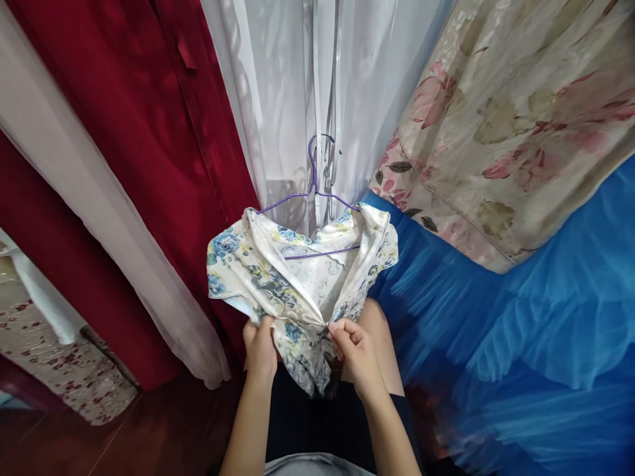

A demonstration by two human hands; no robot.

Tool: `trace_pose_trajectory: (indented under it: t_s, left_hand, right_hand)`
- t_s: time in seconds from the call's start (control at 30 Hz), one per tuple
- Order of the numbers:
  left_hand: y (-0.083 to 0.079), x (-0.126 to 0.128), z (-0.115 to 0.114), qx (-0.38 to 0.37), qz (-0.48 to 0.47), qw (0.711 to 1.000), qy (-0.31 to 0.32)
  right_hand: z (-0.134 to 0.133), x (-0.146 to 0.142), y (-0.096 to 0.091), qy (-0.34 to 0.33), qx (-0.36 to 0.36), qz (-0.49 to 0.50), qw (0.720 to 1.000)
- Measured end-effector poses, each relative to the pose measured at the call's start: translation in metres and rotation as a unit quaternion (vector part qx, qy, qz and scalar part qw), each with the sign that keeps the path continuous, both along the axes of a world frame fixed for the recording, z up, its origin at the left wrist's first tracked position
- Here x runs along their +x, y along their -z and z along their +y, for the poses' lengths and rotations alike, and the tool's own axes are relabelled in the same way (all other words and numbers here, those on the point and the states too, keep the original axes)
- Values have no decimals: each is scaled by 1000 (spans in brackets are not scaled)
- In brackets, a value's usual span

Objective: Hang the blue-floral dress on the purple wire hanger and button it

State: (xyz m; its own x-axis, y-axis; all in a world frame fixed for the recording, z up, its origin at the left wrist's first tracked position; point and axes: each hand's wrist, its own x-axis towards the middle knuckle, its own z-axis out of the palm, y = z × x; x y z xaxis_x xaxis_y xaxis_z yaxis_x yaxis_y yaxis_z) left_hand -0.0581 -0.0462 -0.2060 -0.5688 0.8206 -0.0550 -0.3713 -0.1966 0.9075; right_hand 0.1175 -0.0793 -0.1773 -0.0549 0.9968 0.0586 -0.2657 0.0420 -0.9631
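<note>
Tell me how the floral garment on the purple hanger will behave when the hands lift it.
The floral garment probably flops: it bunches in folds where both hands pinch it. Its sheen suggests slippery cloth that may slide off the thin purple hanger. It looks light.

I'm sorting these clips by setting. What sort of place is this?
Probably a bedroom at home. A bed with a floral quilt and blue ruffled bedspread stands beside red curtains and white sheer curtains, and both hands hold a floral garment on a purple wire hanger.
</note>
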Motion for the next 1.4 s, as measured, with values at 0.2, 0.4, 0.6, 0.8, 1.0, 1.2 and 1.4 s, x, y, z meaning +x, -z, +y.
trace_pose_trajectory:
  t_s: [0.2, 0.4, 0.6, 0.8, 1.0, 1.2, 1.4]
  left_hand:
    - [0, -23, -4, 147, 200, 919, -307]
    - [-7, 23, -28, 154, 407, 893, 116]
    - [3, 44, -27, 113, 401, 900, 129]
    - [8, 20, -29, 135, 435, 875, 163]
    - [16, 8, -28, 117, 452, 870, 158]
    - [24, 9, -26, 114, 464, 855, 201]
    - [2, 8, -15, 134, 465, 863, 146]
  right_hand:
    - [-1, -7, 5, -1, -25, -10, 1000]
    - [-5, -16, 6, -25, -16, -28, 999]
    - [-4, -14, -10, -69, -8, -49, 996]
    - [37, -15, -56, 2, 41, 11, 999]
    - [86, -26, -121, 2, 98, 30, 995]
    - [101, -29, -161, 0, 147, 48, 988]
    - [91, -23, -163, 16, 178, 25, 984]
